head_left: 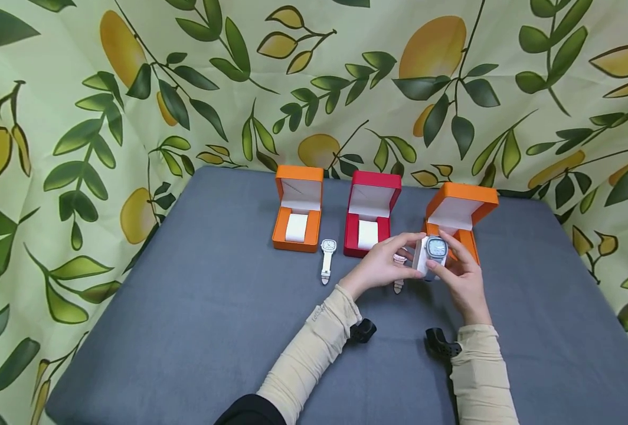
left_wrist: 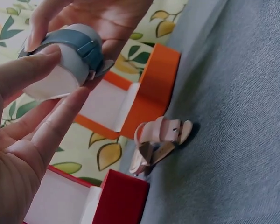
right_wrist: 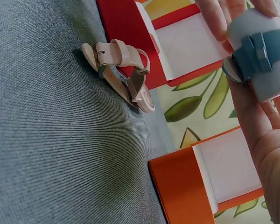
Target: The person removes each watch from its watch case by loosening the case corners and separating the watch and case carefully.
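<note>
Between both hands is a blue wristwatch (head_left: 437, 248), its strap fastened round a white watch cushion (head_left: 421, 260). My left hand (head_left: 384, 262) grips the cushion from the left, thumb and fingers on its end. My right hand (head_left: 461, 277) pinches the watch and cushion from the right. In the left wrist view the blue strap (left_wrist: 77, 39) shows its buckle side, with the strap tip sticking out. Beneath the hands, a pink watch (right_wrist: 123, 70) lies on the table, partly hidden in the head view. Behind them stands the right orange box (head_left: 465, 206), lid raised, its inside partly covered by my hands.
A red watch box (head_left: 352, 233) and another orange box (head_left: 280, 233) stand with lids up, each holding a white cushion. A white watch (head_left: 328, 254) lies between their fronts. Grey cloth (head_left: 197, 307) covers the table, and a leaf-patterned curtain (head_left: 271, 106) hangs behind.
</note>
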